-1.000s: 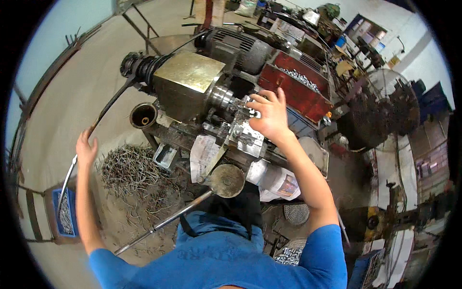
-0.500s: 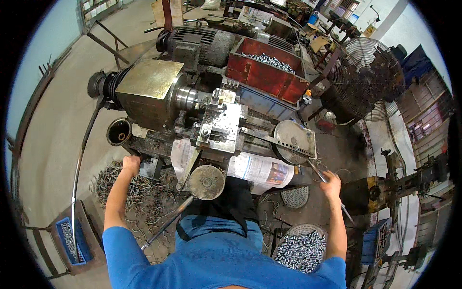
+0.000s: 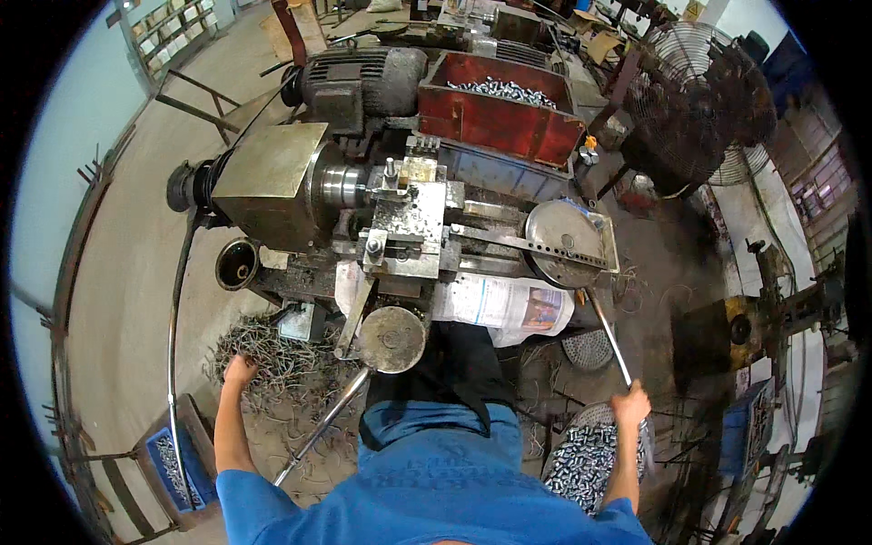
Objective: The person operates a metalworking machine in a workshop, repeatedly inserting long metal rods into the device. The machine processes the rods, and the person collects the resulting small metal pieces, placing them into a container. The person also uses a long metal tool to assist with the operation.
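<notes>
My right hand (image 3: pixel 630 402) is wrapped round the lower end of a shiny metal lever (image 3: pixel 610 338). That lever slopes up to a round metal disc (image 3: pixel 563 238), which a perforated flat bar (image 3: pixel 518 243) links to the slide of a small lathe (image 3: pixel 409 218). On the other side, my left hand (image 3: pixel 240 369) is curled closed over a heap of curly metal shavings (image 3: pixel 282 354); anything inside its fingers is too small to make out. A second lever (image 3: pixel 322 425) with a round plate (image 3: pixel 391 340) stands in front of me, untouched.
A red bin (image 3: pixel 500 123) of small metal parts stands behind the lathe. A basket of shiny metal pieces (image 3: pixel 581 463) sits low at right, a blue crate (image 3: pixel 177 463) at lower left. A large fan (image 3: pixel 699 109) stands back right, a cup-like pot (image 3: pixel 237 263) left.
My right hand has come down toward me, now at the lever's lower end, and the lever stands steeper. My left hand has drawn back from beside the small metal box under the lathe.
</notes>
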A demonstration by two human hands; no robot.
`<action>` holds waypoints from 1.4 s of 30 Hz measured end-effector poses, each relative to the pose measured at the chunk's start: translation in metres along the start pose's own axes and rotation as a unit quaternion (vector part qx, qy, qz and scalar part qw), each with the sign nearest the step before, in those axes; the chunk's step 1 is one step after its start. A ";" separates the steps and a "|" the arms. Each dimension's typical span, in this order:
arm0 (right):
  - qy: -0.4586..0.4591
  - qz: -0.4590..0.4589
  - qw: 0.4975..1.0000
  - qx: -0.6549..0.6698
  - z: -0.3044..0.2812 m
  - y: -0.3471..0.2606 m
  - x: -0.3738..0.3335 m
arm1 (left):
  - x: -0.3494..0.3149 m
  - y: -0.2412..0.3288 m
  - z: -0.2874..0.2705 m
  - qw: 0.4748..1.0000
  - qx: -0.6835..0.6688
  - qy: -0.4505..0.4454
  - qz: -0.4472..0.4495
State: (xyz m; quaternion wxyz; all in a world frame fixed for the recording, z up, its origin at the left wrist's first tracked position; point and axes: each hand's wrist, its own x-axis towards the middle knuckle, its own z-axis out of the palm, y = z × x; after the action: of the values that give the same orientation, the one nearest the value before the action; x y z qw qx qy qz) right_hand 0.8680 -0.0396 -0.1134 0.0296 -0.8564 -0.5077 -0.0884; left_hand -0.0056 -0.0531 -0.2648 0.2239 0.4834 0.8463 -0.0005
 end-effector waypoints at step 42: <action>0.078 -0.138 0.955 0.251 -0.024 -0.076 0.039 | 0.045 0.159 0.046 0.974 0.060 0.209 0.068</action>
State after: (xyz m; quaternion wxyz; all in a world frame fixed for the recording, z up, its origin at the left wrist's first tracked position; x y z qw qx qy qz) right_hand 0.8169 0.0271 -0.0861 0.2708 -0.7333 -0.6230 -0.0280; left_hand 0.1223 0.0587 -0.2894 0.0122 0.5420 0.8377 0.0651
